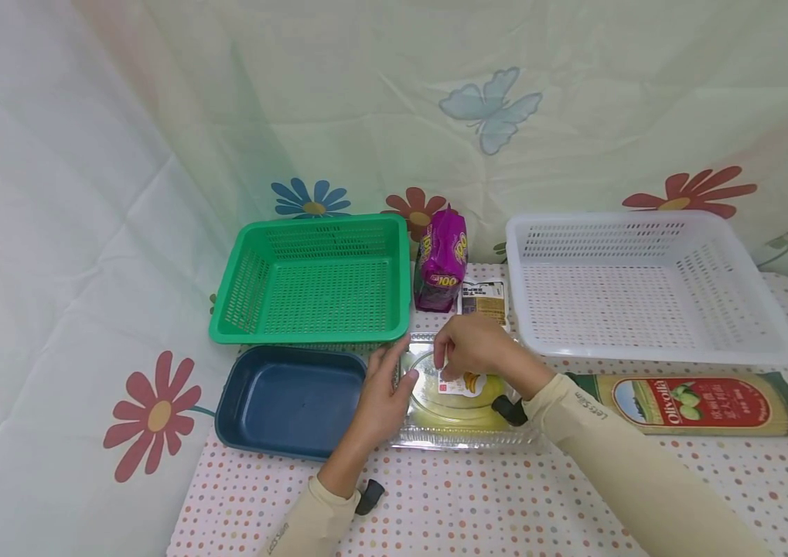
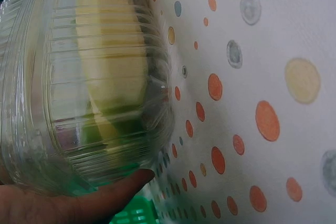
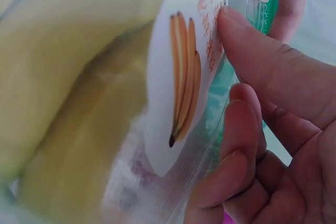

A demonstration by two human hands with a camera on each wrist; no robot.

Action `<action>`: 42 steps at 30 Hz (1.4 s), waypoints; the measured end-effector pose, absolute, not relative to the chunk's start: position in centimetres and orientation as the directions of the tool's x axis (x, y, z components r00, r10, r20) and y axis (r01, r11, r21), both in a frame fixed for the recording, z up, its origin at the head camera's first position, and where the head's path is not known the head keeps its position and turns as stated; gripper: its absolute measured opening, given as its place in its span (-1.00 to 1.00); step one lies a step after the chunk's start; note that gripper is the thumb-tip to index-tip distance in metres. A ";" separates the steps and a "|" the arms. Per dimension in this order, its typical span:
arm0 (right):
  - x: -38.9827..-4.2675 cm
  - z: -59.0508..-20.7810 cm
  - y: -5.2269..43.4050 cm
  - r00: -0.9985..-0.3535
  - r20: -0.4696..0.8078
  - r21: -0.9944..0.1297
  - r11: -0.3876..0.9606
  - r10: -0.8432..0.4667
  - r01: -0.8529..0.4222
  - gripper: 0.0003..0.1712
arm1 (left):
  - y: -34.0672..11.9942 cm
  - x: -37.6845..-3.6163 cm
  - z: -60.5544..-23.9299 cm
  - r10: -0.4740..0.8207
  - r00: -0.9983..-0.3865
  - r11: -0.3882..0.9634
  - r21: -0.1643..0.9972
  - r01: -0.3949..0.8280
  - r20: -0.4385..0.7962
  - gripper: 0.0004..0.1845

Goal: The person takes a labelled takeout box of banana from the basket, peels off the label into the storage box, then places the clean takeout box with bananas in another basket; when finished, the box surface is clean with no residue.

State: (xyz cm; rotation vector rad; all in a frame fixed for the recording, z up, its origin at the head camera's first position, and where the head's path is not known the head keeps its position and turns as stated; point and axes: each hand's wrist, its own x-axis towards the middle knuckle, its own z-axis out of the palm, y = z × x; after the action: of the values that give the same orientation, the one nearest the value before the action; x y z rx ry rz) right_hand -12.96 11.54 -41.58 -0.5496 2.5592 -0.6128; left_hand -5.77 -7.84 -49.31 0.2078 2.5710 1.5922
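On the dotted table (image 1: 477, 503), one clear banana box (image 1: 459, 410) lies between one blue tray (image 1: 282, 402) and one pasta packet (image 1: 696, 402). Left hand (image 1: 383, 394) presses its side with straight fingers; right hand (image 1: 477, 348) pinches its lid. Behind stand two baskets, one green (image 1: 317, 278), one white (image 1: 644, 286).

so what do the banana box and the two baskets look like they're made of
Banana box: thin clear plastic, glossy; the ribbed walls show the yellow fruit through them, with a paper-like label on the lid. Green basket and white basket: seemingly rigid moulded plastic, with slotted walls and a slight sheen.
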 end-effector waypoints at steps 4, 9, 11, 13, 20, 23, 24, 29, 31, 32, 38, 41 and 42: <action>-13.0 -41.6 11.5 -0.825 -0.349 -0.505 0.831 -0.445 -0.234 -0.79 | -7.8 -5.8 -49.3 0.175 -0.984 0.442 0.895 0.060 -0.020 -0.38; -13.0 -41.7 11.5 -0.831 -0.358 -0.492 0.842 -0.426 -0.220 -0.79 | -7.8 -5.7 -49.4 0.175 -0.984 0.438 0.897 0.056 -0.024 -0.38; -13.1 -41.8 11.6 -0.831 -0.356 -0.491 0.842 -0.429 -0.224 -0.80 | -7.8 -5.7 -49.4 0.177 -0.984 0.438 0.897 0.057 -0.024 -0.38; -13.1 -41.8 11.7 -0.827 -0.352 -0.495 0.837 -0.437 -0.232 -0.80 | -7.8 -5.7 -49.4 0.180 -0.983 0.436 0.898 0.061 -0.021 -0.38; -13.0 -41.8 12.0 -0.814 -0.343 -0.510 0.821 -0.469 -0.258 -0.82 | -7.8 -5.8 -49.4 0.184 -0.983 0.434 0.898 0.065 -0.018 -0.38; -13.0 -41.8 12.2 -0.804 -0.349 -0.530 0.809 -0.482 -0.255 -0.83 | -7.8 -5.8 -49.4 0.181 -0.983 0.434 0.899 0.066 -0.016 -0.38; -13.1 -41.8 12.2 -0.799 -0.351 -0.539 0.803 -0.489 -0.254 -0.84 | -7.9 -5.8 -49.4 0.181 -0.983 0.431 0.900 0.066 -0.015 -0.38; -13.5 -41.6 12.7 -0.752 -0.354 -0.607 0.748 -0.557 -0.268 -0.85 | -7.9 -5.7 -49.3 0.179 -0.984 0.426 0.903 0.063 -0.016 -0.37; -13.7 -41.6 12.9 -0.730 -0.359 -0.634 0.726 -0.581 -0.266 -0.84 | -7.9 -5.7 -49.4 0.181 -0.983 0.426 0.903 0.064 -0.016 -0.37; -13.8 -41.6 13.0 -0.720 -0.365 -0.646 0.717 -0.590 -0.261 -0.84 | -7.9 -5.7 -49.4 0.182 -0.983 0.425 0.903 0.067 -0.013 -0.37; -14.2 -41.9 13.1 -0.708 -0.387 -0.659 0.714 -0.591 -0.236 -0.80 | -7.9 -5.7 -49.4 0.188 -0.982 0.436 0.897 0.075 -0.009 -0.37; -14.2 -41.8 12.9 -0.715 -0.392 -0.625 0.738 -0.579 -0.255 -0.80 | -7.9 -5.7 -49.4 0.188 -0.982 0.441 0.894 0.072 -0.014 -0.37; -14.2 -41.8 12.8 -0.717 -0.393 -0.610 0.746 -0.576 -0.265 -0.82 | -7.9 -5.7 -49.4 0.188 -0.982 0.441 0.894 0.071 -0.015 -0.37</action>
State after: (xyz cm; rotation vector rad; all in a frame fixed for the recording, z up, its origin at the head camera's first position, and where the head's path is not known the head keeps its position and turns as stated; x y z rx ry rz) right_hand -14.24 12.84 -41.81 -0.6310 2.3646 -0.7084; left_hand -5.70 -7.92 -49.37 0.2319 2.5708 1.5869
